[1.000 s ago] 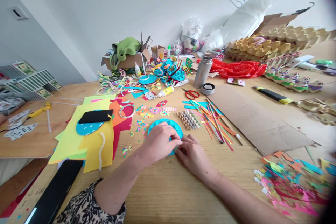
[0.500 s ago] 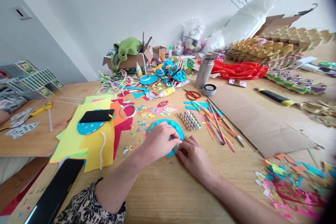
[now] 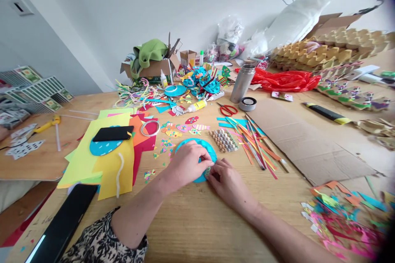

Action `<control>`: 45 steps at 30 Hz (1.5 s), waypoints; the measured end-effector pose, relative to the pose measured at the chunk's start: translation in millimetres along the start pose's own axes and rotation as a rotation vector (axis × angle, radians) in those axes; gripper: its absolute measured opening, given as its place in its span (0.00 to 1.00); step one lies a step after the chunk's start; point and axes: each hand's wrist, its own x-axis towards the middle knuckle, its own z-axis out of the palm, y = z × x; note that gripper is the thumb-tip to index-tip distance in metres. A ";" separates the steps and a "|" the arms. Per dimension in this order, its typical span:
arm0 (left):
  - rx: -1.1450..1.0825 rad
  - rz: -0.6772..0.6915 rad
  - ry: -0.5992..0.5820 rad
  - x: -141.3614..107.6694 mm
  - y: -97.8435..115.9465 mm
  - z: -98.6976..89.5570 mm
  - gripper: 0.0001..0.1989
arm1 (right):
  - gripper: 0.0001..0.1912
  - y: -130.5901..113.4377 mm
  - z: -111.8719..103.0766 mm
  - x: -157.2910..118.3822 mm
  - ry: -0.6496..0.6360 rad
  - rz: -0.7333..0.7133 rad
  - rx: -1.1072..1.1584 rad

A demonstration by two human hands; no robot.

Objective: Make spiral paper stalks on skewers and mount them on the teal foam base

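Beneath left fingers (image 3: pixel 204 166), beside right fingers (image 3: pixel 221 169): blue disc (image 3: pixel 207 146).

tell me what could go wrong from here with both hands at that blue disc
The left hand and right hand are close together at the edge of the blue disc, so uneven pressure might bend or shift it.
The loose paper bits lie near the left forearm, which could scatter them.
The metal bottle stands with a cap beside it; a knock might tip it.
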 end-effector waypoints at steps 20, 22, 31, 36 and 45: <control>0.012 -0.014 -0.016 1.9 -3.6 1.2 0.04 | 0.09 0.6 -2.5 0.0 -0.009 0.004 0.064; 0.017 -0.015 -0.015 2.2 -4.8 1.6 0.04 | 0.09 0.9 -1.7 0.2 0.000 -0.009 0.066; 0.035 -0.001 -0.025 2.9 -5.3 -0.6 0.04 | 0.10 -5.0 0.4 1.2 0.013 0.008 -0.018; 0.042 -0.008 -0.030 2.9 -4.4 -2.5 0.05 | 0.10 -10.2 -2.1 2.2 -0.021 0.030 -0.088; 0.052 -0.029 -0.041 4.8 -6.2 -3.3 0.05 | 0.10 -15.3 -1.9 4.6 -0.043 0.041 -0.200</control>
